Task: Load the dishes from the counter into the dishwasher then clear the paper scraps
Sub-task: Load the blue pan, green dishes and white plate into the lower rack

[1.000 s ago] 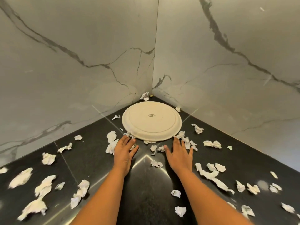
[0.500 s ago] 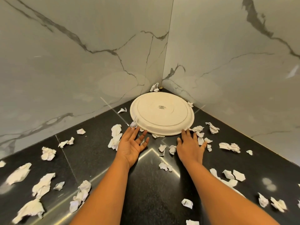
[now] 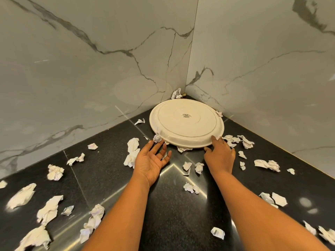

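On the black counter (image 3: 172,214), paper scraps (image 3: 268,164) uncleared, the upside-down plate (image 3: 186,124) sits in the corner, not yet lifted: left hand (image 3: 152,160) slack beside its rim, right hand (image 3: 220,156) touching it, grip unclear.

A cream plate (image 3: 186,124) is lying upside down in the corner of the black counter (image 3: 172,205), with crumpled white scraps (image 3: 133,151) lying scattered around it.

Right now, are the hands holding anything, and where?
The right hand pinches the plate at its near rim; the left hand is open beside that rim.
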{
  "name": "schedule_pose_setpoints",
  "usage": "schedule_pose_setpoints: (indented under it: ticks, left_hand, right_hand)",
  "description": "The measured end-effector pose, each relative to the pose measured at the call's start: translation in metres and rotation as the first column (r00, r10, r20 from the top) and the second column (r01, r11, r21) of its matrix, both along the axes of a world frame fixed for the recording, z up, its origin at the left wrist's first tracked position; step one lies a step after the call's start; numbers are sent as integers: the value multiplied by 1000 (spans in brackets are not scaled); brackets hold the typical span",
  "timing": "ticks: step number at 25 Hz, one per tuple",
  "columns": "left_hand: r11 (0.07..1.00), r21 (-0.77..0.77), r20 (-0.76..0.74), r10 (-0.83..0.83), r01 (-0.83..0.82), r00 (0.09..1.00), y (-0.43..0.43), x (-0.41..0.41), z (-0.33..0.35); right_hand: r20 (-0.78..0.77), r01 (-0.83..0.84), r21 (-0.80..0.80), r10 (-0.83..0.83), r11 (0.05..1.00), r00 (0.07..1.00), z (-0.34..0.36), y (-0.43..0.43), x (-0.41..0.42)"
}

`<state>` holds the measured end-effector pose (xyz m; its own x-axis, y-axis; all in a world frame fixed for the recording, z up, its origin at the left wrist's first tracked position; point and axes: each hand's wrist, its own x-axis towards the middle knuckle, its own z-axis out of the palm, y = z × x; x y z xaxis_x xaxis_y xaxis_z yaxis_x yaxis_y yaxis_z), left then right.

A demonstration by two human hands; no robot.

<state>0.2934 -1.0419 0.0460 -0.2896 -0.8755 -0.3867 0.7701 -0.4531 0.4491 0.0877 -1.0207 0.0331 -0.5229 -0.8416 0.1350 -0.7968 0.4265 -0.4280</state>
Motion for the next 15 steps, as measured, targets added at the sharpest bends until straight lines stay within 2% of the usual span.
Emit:
schedule_pose_setpoints:
  ticks: [3,6,9,12,15]
  left_hand:
    - [1000,3,-5,-8,8,1000,-3,-1,1]
    - [999,-2,17,-44,44,999,-5,-2,0]
    - [996,-9,32,-83,83,996,-8,-3,0]
    - [996,-13,41,-84,85,996,-12,-4,-2]
    - [996,-35,58,-81,83,995,-12,-3,-6]
  right_hand:
    - [-34,-1,24,2,1000,999,0,0,2]
    - [-135,50,93,-37,994,990,1,-6,4]
    - [-223,34,120,-7,992,975,1,-13,7]
    - [-248,-24,84,44,996,968,-1,-18,8]
    - [-193,-58,-31,51,998,980,-2,-15,7]
